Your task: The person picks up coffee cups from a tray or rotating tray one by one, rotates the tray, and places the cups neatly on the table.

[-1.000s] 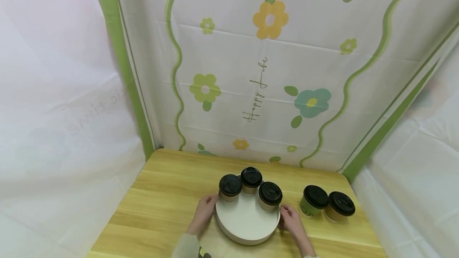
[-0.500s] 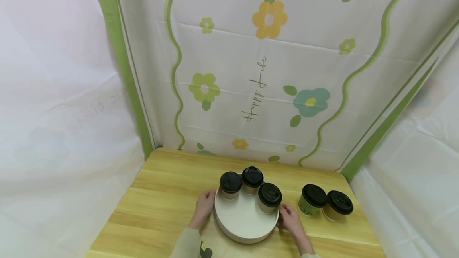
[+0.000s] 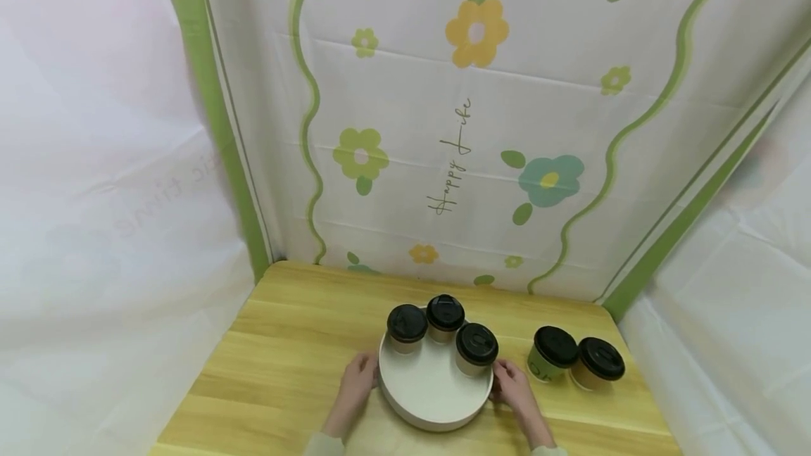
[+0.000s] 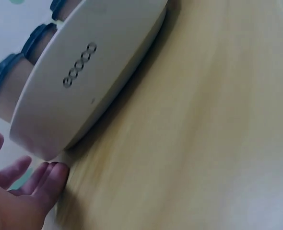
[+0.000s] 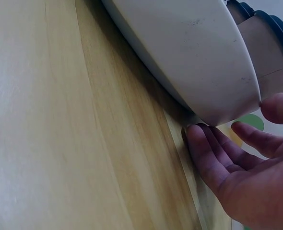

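A round white tray (image 3: 437, 393) with a raised wall sits on the wooden table, lettering on its side (image 4: 79, 64) in the left wrist view. Three paper cups with black lids stand along its far part: a left cup (image 3: 407, 324), a rear cup (image 3: 445, 313) and a right cup (image 3: 476, 345). My left hand (image 3: 357, 380) is at the tray's left side; its fingertips are close to the lower edge, its thumb apart from the wall. At the right edge my right hand (image 3: 514, 387) holds the tray, thumb at the rim and fingertips at the base.
Right of the tray, a green cup (image 3: 551, 354) and a brown cup (image 3: 595, 364), both black-lidded, stand side by side on the table (image 3: 279, 371). A flower-printed white curtain (image 3: 405, 125) hangs behind, with white sheets on both sides.
My left hand has moved slightly along the tray's side, then back toward me. The tray and its cups have shifted very little. My right hand stays at the right edge.
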`<state>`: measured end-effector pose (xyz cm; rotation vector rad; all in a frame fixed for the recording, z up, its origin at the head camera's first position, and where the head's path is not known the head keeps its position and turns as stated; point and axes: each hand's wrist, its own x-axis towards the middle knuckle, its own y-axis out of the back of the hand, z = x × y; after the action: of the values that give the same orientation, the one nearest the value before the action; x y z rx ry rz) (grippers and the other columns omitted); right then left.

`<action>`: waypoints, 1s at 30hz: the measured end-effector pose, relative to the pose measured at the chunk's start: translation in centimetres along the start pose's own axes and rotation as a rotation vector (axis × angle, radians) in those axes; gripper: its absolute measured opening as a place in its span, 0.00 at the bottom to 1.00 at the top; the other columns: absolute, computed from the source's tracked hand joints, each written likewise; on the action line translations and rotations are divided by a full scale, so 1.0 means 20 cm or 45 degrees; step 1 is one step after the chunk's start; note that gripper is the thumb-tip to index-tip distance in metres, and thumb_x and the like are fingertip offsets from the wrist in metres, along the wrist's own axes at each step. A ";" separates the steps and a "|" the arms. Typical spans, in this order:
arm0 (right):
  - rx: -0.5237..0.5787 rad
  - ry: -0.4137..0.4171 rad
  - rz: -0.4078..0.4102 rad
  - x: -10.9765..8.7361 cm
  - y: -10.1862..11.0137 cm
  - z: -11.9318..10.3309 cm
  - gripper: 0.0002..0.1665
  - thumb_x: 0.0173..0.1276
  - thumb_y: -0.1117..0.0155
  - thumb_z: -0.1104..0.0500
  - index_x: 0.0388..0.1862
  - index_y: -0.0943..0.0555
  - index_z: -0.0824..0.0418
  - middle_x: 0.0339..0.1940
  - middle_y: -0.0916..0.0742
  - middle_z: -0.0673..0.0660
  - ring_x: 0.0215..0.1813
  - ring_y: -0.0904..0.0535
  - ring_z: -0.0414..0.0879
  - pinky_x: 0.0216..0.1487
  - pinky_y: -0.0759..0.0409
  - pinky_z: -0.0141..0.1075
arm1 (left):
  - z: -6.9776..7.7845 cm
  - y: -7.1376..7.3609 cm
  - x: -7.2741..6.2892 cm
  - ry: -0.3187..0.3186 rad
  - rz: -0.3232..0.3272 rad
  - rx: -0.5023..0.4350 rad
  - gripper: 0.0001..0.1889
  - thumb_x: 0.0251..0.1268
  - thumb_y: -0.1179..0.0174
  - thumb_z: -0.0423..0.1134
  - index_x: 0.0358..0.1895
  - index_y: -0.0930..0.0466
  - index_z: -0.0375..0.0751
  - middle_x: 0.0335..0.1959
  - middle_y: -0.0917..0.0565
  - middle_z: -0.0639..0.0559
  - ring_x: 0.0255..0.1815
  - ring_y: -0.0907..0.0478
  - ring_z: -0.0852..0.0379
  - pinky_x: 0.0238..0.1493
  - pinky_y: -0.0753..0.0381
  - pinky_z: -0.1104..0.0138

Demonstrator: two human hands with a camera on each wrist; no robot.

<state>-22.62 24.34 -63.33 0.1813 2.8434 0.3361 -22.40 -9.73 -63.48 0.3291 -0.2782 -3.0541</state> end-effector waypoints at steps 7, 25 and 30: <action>-0.002 0.000 -0.010 0.01 0.00 -0.01 0.34 0.78 0.52 0.45 0.66 0.32 0.72 0.52 0.16 0.68 0.43 0.17 0.46 0.37 0.14 0.41 | 0.01 -0.05 -0.06 -0.022 0.072 0.020 0.26 0.76 0.49 0.50 0.61 0.29 0.29 0.53 0.19 0.32 0.51 0.18 0.44 0.45 0.13 0.60; 0.047 -0.026 -0.004 0.02 0.01 0.01 0.24 0.80 0.56 0.52 0.59 0.28 0.71 0.38 0.15 0.57 0.36 0.18 0.44 0.33 0.15 0.38 | 0.02 -0.05 0.06 -0.046 0.087 0.150 0.26 0.75 0.50 0.54 0.58 0.25 0.33 0.57 0.20 0.35 0.59 0.23 0.37 0.61 0.23 0.45; 0.052 -0.013 -0.009 0.02 0.00 0.02 0.22 0.80 0.56 0.54 0.57 0.27 0.72 0.35 0.15 0.55 0.35 0.18 0.45 0.33 0.15 0.38 | 0.02 -0.05 0.11 -0.075 0.098 0.157 0.26 0.75 0.50 0.53 0.58 0.24 0.31 0.56 0.19 0.34 0.58 0.23 0.36 0.62 0.24 0.44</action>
<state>-22.94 24.54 -63.87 0.1807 2.8413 0.2755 -24.61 -8.81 -63.75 0.2294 -0.4725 -2.9810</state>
